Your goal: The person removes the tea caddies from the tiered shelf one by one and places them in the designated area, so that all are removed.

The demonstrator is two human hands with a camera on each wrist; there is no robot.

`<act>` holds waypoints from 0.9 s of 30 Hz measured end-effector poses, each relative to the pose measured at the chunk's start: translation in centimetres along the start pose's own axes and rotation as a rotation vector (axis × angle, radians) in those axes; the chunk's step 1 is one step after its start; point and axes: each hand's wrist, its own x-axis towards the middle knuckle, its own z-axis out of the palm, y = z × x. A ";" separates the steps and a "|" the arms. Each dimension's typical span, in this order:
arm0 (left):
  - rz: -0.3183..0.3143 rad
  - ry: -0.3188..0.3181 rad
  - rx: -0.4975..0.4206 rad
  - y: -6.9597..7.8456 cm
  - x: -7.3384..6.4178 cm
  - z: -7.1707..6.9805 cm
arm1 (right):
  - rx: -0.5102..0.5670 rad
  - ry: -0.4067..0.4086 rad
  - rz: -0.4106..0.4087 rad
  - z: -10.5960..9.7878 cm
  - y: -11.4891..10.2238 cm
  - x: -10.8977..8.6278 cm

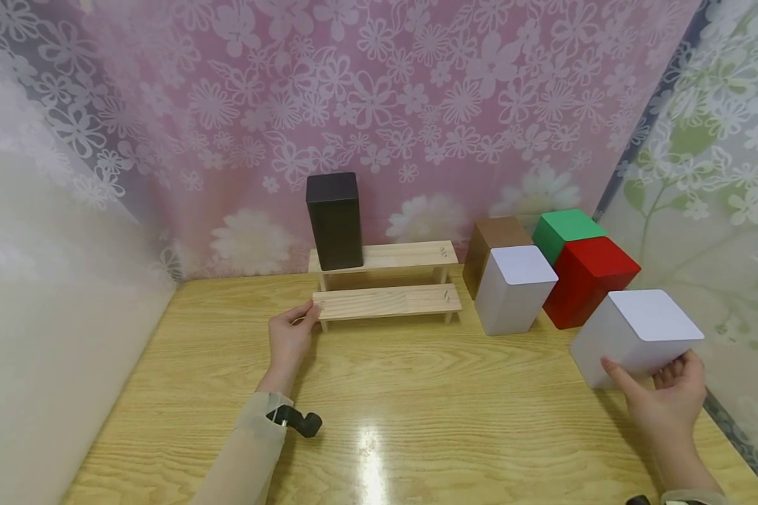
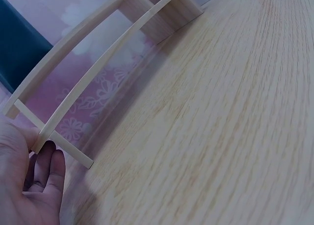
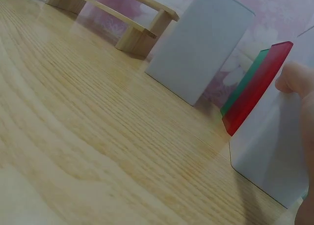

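Note:
My left hand (image 1: 290,340) pinches the left end of the lower board (image 1: 385,303) of a two-step wooden stand; in the left wrist view its thumb lies over the board's end and the fingers (image 2: 56,173) curl below. A tall black box (image 1: 336,228) stands upright on the left part of the stand's upper board (image 1: 404,257). On the right, a white box (image 1: 632,351) is gripped between the thumb and fingers of my right hand (image 1: 669,407). That box sits slightly tilted in the head view, close in front of a red box (image 1: 584,291).
Right of the stand, a second white box (image 1: 512,294) stands before a brown box (image 1: 480,256). A green box (image 1: 565,231) is behind the red one. A pink flowered curtain (image 1: 366,105) backs the wooden table (image 1: 385,400), with pale sheets (image 1: 50,280) at the sides.

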 end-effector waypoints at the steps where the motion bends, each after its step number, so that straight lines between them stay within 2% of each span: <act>1: -0.002 0.001 -0.004 0.0 0.0 0.0 | -0.001 -0.005 0.004 0.0 0.1 0.2; 11: -0.010 0.008 -0.009 0.2 -0.2 0.0 | -0.011 -0.064 -0.024 0.5 0.8 1.6; 19: -0.009 0.008 -0.014 0.1 -0.1 0.1 | -0.052 -0.085 0.007 1.0 0.8 2.2; 27: -0.009 0.007 -0.004 0.1 -0.1 0.1 | -0.066 -0.117 0.000 1.2 0.6 2.6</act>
